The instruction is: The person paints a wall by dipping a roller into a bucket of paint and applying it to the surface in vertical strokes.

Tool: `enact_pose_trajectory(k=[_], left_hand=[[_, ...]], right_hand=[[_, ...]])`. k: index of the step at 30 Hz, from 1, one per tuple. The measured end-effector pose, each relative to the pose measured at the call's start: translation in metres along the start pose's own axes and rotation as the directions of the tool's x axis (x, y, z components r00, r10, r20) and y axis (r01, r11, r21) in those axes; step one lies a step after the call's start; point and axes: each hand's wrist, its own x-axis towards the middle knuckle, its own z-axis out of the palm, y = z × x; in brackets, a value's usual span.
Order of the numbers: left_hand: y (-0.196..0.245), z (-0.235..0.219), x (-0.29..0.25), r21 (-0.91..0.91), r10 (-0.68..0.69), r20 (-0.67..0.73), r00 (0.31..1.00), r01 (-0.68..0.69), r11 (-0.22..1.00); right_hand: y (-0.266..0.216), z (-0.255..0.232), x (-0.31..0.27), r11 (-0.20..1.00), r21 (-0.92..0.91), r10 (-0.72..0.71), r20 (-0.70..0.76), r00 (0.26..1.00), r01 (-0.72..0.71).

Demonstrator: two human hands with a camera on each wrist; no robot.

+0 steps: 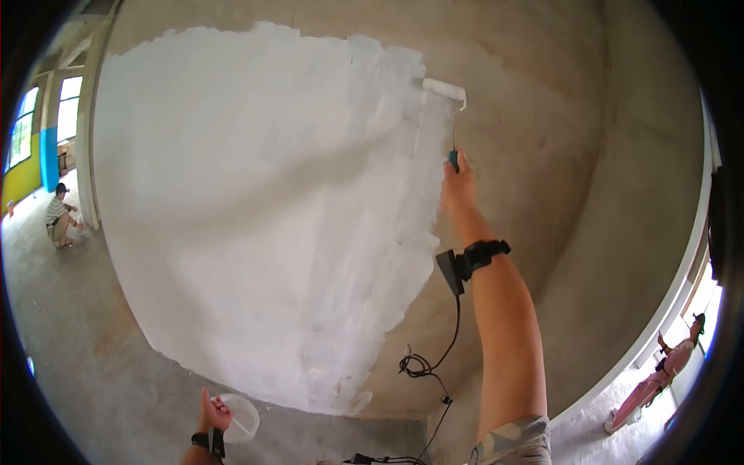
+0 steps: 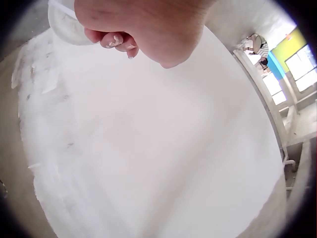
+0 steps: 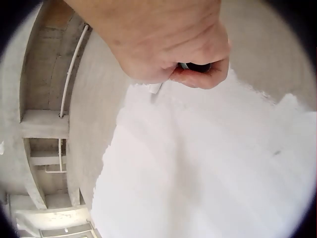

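Fingers of right hand (image 1: 459, 184) curled round green handle (image 1: 453, 160); roller (image 1: 444, 89) at right edge of white paint (image 1: 263, 209) on wall (image 1: 527, 132). Left hand (image 1: 215, 413) curled, gripping white container (image 1: 242, 418).

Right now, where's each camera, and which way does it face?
Head: on the person's head, facing a part-painted wall; right hand, left hand and right arm show.
Left wrist: on that wrist, facing white paint; curled fingers show.
Right wrist: likewise, facing paint and bare wall; the right hand grips the roller's handle.
Head and left wrist both catch the tub and a crouching person.
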Motion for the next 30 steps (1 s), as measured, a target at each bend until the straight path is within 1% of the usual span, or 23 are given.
enact_pose_trajectory(k=[2,3,4,5,8,9,10,11,13,15,17,18,19,21,22,24,26,28,29,30], left_hand=[[-0.001,0.006,-0.004,-0.007,0.012,-0.006,1.0,-0.012,1.0],[-0.001,0.008,-0.006,-0.019,-0.002,-0.008,1.0,0.002,1.0],[-0.001,0.007,-0.007,-0.03,-0.016,-0.008,1.0,0.016,0.999],[-0.002,0.006,-0.004,-0.033,-0.014,-0.008,1.0,0.013,0.999],[-0.005,-0.001,0.004,-0.069,-0.034,-0.005,0.999,0.034,0.997],[-0.005,-0.001,0.008,-0.062,-0.032,-0.005,0.999,0.032,0.998],[-0.006,-0.004,0.01,-0.052,-0.03,-0.006,1.0,0.03,0.998],[-0.005,-0.001,0.007,-0.046,-0.033,-0.009,0.999,0.033,0.998],[-0.003,0.008,0.003,-0.048,-0.025,-0.045,0.999,0.023,0.999],[-0.004,0.006,0.009,-0.035,-0.02,-0.034,0.999,0.019,0.999],[-0.002,0.005,0.012,-0.025,-0.018,-0.018,1.0,0.017,1.0],[-0.002,0.007,0.013,0.007,-0.013,-0.006,1.0,0.013,1.0],[-0.001,0.011,0.012,0.036,-0.009,0.005,1.0,0.008,0.999],[-0.001,0.013,0.008,0.029,-0.002,0.016,1.0,0.002,1.0],[0.0,0.015,0.005,0.027,-0.001,0.014,1.0,0.001,1.0],[0.0,0.017,0.002,0.018,-0.004,0.025,1.0,0.004,1.0],[0.0,0.016,0.002,0.003,-0.004,0.031,1.0,0.004,1.0],[-0.005,0.019,0.0,0.019,0.022,-0.016,1.0,-0.022,1.0],[-0.007,0.016,0.004,0.014,0.024,-0.018,1.0,-0.024,1.0],[-0.01,0.009,0.009,0.01,0.023,-0.002,1.0,-0.023,1.0]], right_hand=[[0.003,0.007,0.036,0.993,-0.028,-0.12,-0.093,0.988,0.118],[-0.016,0.004,0.037,0.992,-0.025,-0.126,-0.092,0.988,0.124],[-0.05,-0.004,0.023,0.999,0.04,0.018,-0.045,0.999,-0.017],[-0.068,-0.008,0.017,0.982,0.097,0.163,0.014,0.986,-0.164],[-0.071,-0.007,0.019,0.989,0.084,0.117,0.024,0.993,-0.118],[-0.054,0.001,0.026,0.989,0.08,0.124,0.026,0.992,-0.125],[-0.021,0.014,0.035,0.999,-0.012,-0.03,-0.03,0.999,0.03],[0.001,0.022,0.04,0.977,-0.11,-0.189,-0.072,0.979,0.181],[0.03,0.029,0.008,0.94,-0.214,-0.292,-0.099,0.951,0.267],[0.042,0.028,-0.032,0.96,-0.132,-0.254,-0.046,0.966,0.246],[0.059,0.033,-0.065,0.957,-0.141,-0.264,-0.07,0.962,0.252],[0.06,0.035,-0.072,0.956,-0.151,-0.266,-0.086,0.96,0.251],[0.058,0.034,-0.07,0.955,-0.15,-0.271,-0.09,0.958,0.256],[0.05,0.031,-0.071,0.97,-0.097,-0.233,-0.076,0.97,0.225],[0.046,0.032,-0.061,0.967,-0.098,-0.242,-0.077,0.967,0.234],[0.033,0.034,-0.021,0.916,-0.17,-0.387,-0.128,0.913,0.365],[-0.007,0.031,0.002,0.947,-0.192,-0.283,-0.113,0.953,0.258],[-0.014,0.036,0.051,0.972,-0.088,-0.225,-0.093,0.97,0.217],[-0.03,0.035,0.055,0.972,-0.085,-0.228,-0.088,0.97,0.22],[-0.054,0.025,0.05,0.989,-0.026,-0.147,-0.045,0.988,0.146]])
